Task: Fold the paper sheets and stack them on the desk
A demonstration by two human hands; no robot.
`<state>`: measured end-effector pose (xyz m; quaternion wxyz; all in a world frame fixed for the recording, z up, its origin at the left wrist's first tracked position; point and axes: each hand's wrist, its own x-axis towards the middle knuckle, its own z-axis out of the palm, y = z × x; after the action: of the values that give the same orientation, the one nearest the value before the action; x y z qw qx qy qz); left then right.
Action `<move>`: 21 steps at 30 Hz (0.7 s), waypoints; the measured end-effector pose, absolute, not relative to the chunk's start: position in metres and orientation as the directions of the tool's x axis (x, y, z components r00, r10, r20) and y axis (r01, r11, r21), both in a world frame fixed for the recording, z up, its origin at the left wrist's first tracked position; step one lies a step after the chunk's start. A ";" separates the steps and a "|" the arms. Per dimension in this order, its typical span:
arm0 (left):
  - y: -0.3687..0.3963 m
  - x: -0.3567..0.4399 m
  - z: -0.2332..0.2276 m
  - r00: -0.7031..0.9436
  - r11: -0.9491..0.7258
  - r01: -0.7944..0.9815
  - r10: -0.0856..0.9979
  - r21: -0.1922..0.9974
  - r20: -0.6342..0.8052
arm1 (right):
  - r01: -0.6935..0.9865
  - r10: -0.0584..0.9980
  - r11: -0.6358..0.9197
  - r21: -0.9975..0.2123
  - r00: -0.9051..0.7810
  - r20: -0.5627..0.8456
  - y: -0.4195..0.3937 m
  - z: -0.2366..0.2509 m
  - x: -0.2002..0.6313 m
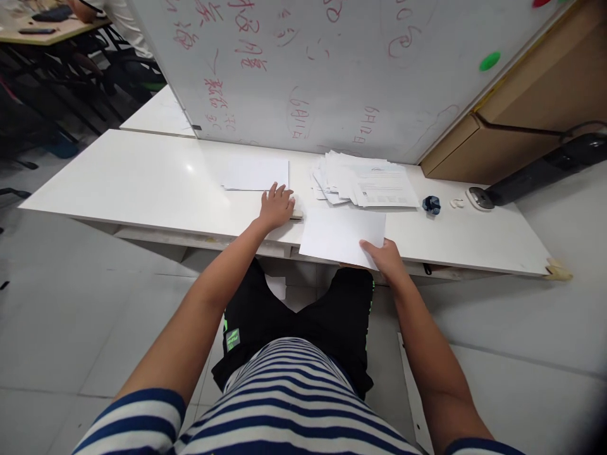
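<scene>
My right hand (pixel 386 258) grips the near right corner of a white sheet of paper (pixel 339 235), thumb on top, fingers underneath. The sheet is held at the front edge of the table, partly overhanging it. My left hand (pixel 276 207) lies palm down with its fingers apart, over a small low pale object (pixel 296 215) that is mostly hidden and whose kind I cannot make out. Just beyond that hand is a neat stack of white paper (pixel 257 174). Behind the held sheet sits a loose pile of printed papers (pixel 379 183).
A whiteboard (pixel 303 69) with red writing stands along the back of the white table (pixel 142 170). On the right are a crumpled dark blue item (pixel 431 205), small white earbuds (pixel 456 203), a dark cylindrical device (pixel 535 164) and cardboard boxes (pixel 474 142). Another person (pixel 133 28) is at the far left.
</scene>
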<state>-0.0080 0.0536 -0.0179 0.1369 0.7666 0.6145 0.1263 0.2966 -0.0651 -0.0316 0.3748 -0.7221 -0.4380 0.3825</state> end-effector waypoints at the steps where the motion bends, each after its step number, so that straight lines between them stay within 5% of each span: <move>1: 0.054 -0.008 -0.018 0.212 -0.206 0.908 0.977 0.365 0.022 | 0.346 0.915 -0.336 -0.876 0.339 -0.218 -0.068 -0.033 0.303; 15: 0.055 -0.009 -0.017 0.215 -0.210 0.916 0.976 0.343 0.025 | 0.287 0.905 -0.355 -0.890 0.342 -0.251 -0.074 -0.045 0.307; 21: 0.054 -0.008 -0.016 0.218 -0.209 0.916 0.976 0.342 0.013 | 0.165 0.884 -0.095 -0.982 0.468 -0.007 -0.049 -0.034 0.282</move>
<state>-0.0080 0.0541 -0.0155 0.1317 0.7691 0.6150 0.1138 0.2824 -0.0486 -0.0340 0.5437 -0.6623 -0.3959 0.3303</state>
